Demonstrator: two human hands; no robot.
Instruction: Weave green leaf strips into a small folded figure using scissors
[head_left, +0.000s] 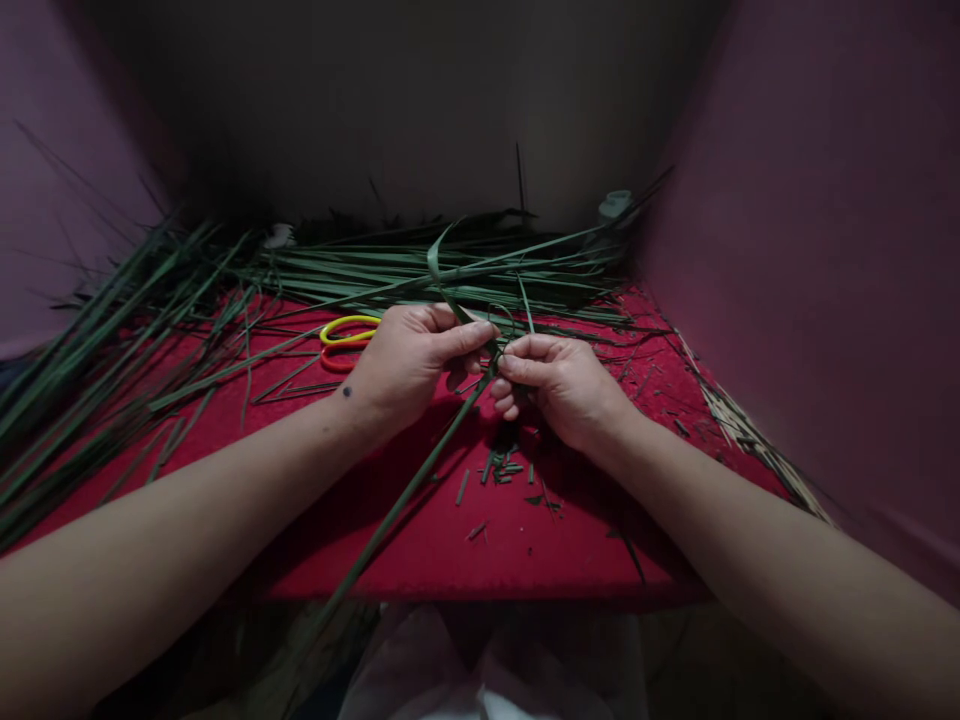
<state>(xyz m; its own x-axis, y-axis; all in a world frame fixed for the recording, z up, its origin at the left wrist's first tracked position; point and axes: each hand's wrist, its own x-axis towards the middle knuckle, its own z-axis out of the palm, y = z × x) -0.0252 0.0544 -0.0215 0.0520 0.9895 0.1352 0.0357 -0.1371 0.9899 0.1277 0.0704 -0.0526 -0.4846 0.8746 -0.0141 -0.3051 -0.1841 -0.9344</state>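
I'm working over the red table (450, 550), with the heap of long green leaves (420, 270) lying just beyond my hands so fresh ones are within reach. My left hand (409, 365) and right hand (562, 385) are both pinching one leaf strip (405, 495) between them, its tail trailing toward me. The scissors (346, 342) are waiting beside my left hand (blades hidden, I think).

Long green leaf strip (405, 495), pinched, slanting
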